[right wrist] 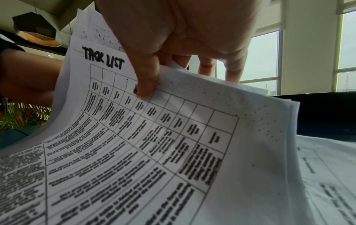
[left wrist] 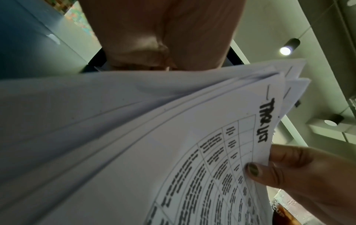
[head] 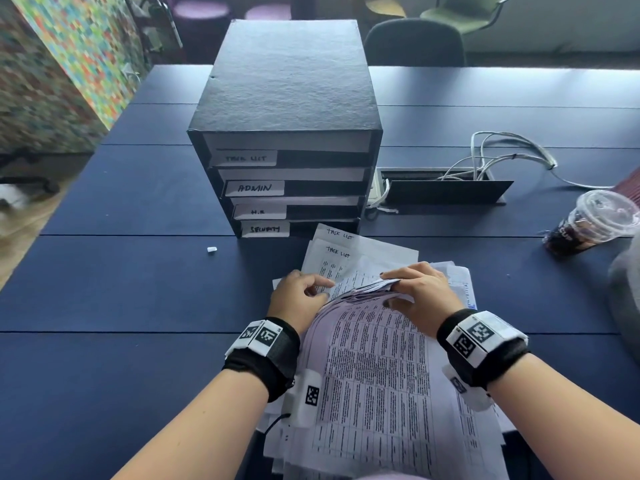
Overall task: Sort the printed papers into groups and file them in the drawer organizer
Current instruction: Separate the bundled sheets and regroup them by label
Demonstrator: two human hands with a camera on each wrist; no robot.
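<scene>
Sorting under way, by the look of it, on a dark blue worktop (head: 138, 289): a thick sheaf of printed papers (head: 374, 368) lifted at its far edge and curled back toward the body, underside table facing up. Right hand (head: 420, 289) pinching that raised edge, thumb under and fingers over; in the right wrist view, thumb (right wrist: 145, 85) pressed on a sheet headed "TASK LIST". Left hand (head: 299, 296) at the sheaf's left edge, fingers curled, seemingly pinching or leafing a corner, though the exact grip not clear. Two loose sheets marked "TASK LIST" (head: 341, 252) lying flat just beyond the hands, touching the foot of the drawer organizer (head: 287, 109). Four drawers labelled top to bottom "TASK LIST", "ADMIN", "H.R", "SECURITY"; pale paper edges visible above the upper three, contents of the bottom one not visible. Next, probably: reading the exposed heading, separating that sheet cleanly from its neighbours, adding it to the matching group. Off to the right, a lidded plastic cup (head: 592, 223) of dark drink, well apart.
</scene>
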